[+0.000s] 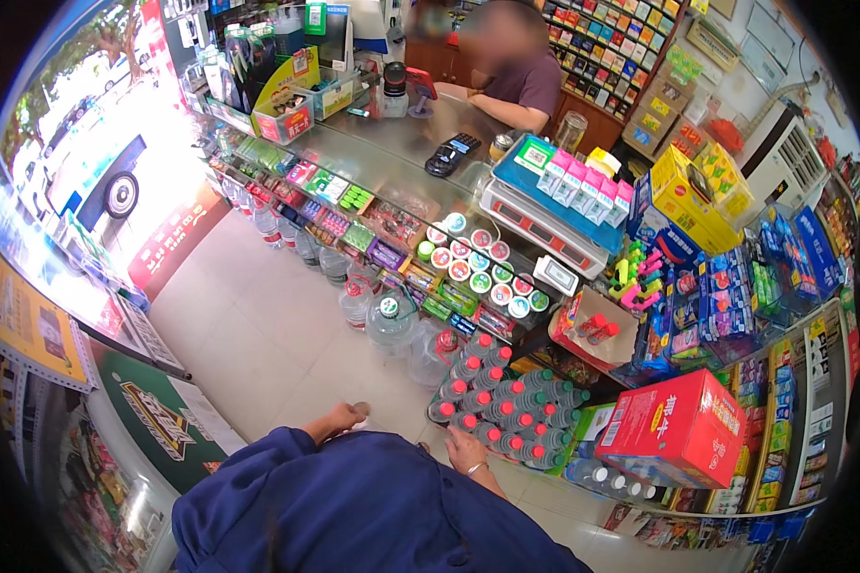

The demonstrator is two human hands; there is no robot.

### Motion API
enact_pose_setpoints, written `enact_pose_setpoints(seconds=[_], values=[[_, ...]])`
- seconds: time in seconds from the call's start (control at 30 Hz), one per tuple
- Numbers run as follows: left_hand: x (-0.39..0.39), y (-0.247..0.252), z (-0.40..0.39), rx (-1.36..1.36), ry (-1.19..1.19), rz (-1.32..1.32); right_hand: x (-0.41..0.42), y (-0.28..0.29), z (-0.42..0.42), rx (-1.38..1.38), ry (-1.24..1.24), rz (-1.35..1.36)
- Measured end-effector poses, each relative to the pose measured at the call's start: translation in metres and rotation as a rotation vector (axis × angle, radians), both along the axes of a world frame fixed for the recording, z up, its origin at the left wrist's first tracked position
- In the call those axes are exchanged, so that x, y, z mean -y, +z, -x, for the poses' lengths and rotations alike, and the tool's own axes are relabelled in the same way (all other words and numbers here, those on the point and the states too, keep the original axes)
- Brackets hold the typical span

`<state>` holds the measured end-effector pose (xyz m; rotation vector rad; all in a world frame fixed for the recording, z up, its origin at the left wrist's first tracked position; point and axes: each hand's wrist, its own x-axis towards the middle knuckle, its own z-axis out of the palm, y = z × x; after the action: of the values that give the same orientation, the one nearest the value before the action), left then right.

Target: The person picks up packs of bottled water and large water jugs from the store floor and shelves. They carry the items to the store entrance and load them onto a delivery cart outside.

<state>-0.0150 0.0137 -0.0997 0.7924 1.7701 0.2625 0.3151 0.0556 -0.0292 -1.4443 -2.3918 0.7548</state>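
Note:
My left hand [342, 421] hangs over the tiled floor, its fingers curled. A small brownish round shape shows at its fingertips; I cannot tell whether it is an object. My right hand [466, 453], with a bracelet at the wrist, is low beside a block of bottled drinks [505, 408] with red and green caps. Its fingers are loosely bent and nearest the red-capped bottles; whether they touch is unclear. Before me stands a glass shop counter [394, 161] with a card payment terminal [453, 154] on top.
Behind the counter sits a person [519, 86]. A weighing scale [545, 222] carries several pink-and-white boxes [584, 188]. Large water jugs [390, 322] line the counter's foot. To the right are a red carton [674, 430] and snack shelves [767, 430]; at left is a freezer [143, 465].

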Motion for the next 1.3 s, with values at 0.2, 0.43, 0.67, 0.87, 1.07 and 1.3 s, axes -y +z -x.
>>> enact_pose_setpoints(seconds=[0.2,0.43,0.67,0.87,1.07,1.3], values=[[0.000,-0.007,0.043,0.073,0.032,-0.039,-0.008,0.001,0.045,0.082,-0.003,0.128],[0.027,0.004,0.174,0.373,0.258,-0.057,-0.011,-0.066,0.114,0.444,0.076,0.301],[0.135,-0.042,0.387,0.047,0.950,0.010,-0.057,-0.097,0.223,0.431,0.144,0.455],[0.186,-0.019,0.469,0.071,1.221,-0.071,-0.120,-0.112,0.292,0.365,0.299,0.574],[0.165,-0.057,0.411,0.131,1.115,0.039,-0.203,-0.061,0.417,0.409,0.094,0.576],[0.110,-0.038,0.415,0.206,0.798,-0.223,-0.240,-0.057,0.536,0.129,0.300,0.376]])
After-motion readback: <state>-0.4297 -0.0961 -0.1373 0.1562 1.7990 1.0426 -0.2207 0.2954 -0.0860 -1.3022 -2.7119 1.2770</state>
